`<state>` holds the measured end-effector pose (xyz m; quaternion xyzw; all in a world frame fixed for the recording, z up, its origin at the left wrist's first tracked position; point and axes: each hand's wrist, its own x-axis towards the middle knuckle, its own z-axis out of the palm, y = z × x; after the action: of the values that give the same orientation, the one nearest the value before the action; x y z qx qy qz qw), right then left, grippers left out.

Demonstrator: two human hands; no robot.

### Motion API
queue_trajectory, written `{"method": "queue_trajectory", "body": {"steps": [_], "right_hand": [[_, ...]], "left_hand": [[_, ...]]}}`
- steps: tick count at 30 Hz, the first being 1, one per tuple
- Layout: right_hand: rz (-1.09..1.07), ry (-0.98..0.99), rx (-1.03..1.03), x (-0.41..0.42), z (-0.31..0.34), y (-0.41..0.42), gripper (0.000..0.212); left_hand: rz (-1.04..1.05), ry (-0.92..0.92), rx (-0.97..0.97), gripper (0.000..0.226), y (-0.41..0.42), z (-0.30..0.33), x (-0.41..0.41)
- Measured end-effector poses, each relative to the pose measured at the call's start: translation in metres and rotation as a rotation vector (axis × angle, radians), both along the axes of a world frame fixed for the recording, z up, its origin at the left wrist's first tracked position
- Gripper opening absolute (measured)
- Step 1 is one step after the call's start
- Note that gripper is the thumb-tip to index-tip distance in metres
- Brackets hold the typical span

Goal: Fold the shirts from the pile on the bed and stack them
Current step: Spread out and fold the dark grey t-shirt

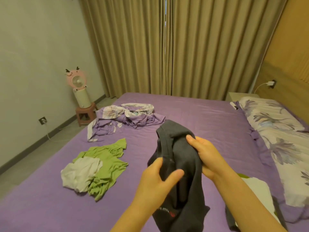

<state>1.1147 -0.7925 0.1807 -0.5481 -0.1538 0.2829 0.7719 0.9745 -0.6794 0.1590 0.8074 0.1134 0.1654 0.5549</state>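
I hold a dark grey shirt [182, 166] bunched up in the air above the purple bed [200, 118]. My left hand [157, 180] grips its lower left side with the thumb on top. Higher up, on the shirt's right side, my right hand [204, 153] clasps the cloth. Red and white print shows near the shirt's hanging bottom edge. To the left on the bed lies a crumpled pile: a green shirt [107, 163] with a white shirt [80, 173] resting on its left part.
A rumpled purple floral sheet [123, 118] lies at the bed's far left. Floral pillows [275, 131] run along the right side. White fabric [257, 190] shows behind my right forearm. A pink fan [78, 84] stands on a stool by the wall.
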Motion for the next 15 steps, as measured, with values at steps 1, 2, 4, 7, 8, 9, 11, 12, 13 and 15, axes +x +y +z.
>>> {"method": "queue_trajectory", "body": {"steps": [1, 2, 4, 7, 8, 9, 11, 12, 13, 15], "right_hand": [[-0.032, -0.042, -0.034, 0.002, -0.001, -0.002, 0.023], [-0.077, -0.120, -0.100, 0.004, -0.001, -0.005, 0.021], [-0.175, -0.375, -0.327, 0.012, -0.004, -0.015, 0.017], [-0.309, -0.672, -0.640, 0.018, -0.015, -0.030, 0.014], [-0.344, -0.719, -0.624, 0.014, -0.017, -0.032, 0.005], [-0.367, -0.773, -0.565, 0.004, -0.018, -0.032, 0.006], [-0.388, -0.884, -0.413, -0.020, -0.024, -0.028, 0.015], [-0.364, -0.916, -0.372, -0.033, -0.029, -0.025, 0.012], [-0.307, -0.922, -0.377, -0.044, -0.036, -0.020, 0.010], [-0.227, -0.834, -0.465, -0.057, -0.051, -0.012, 0.004]], "left_hand": [[0.010, 0.010, -0.029, 0.025, 0.005, 0.001, 0.004], [0.007, 0.012, -0.110, 0.013, 0.012, 0.004, 0.007], [-0.038, 0.015, -0.269, 0.010, 0.031, 0.017, 0.011], [-0.108, 0.073, -0.366, 0.015, 0.048, 0.041, 0.018], [-0.120, 0.097, -0.378, 0.016, 0.049, 0.047, 0.023], [-0.120, 0.115, -0.385, 0.017, 0.049, 0.053, 0.028], [-0.102, 0.136, -0.437, 0.018, 0.044, 0.062, 0.037], [-0.091, 0.139, -0.485, 0.018, 0.041, 0.065, 0.040], [-0.081, 0.143, -0.527, 0.017, 0.039, 0.068, 0.043], [-0.069, 0.164, -0.573, 0.017, 0.037, 0.072, 0.045]]}}
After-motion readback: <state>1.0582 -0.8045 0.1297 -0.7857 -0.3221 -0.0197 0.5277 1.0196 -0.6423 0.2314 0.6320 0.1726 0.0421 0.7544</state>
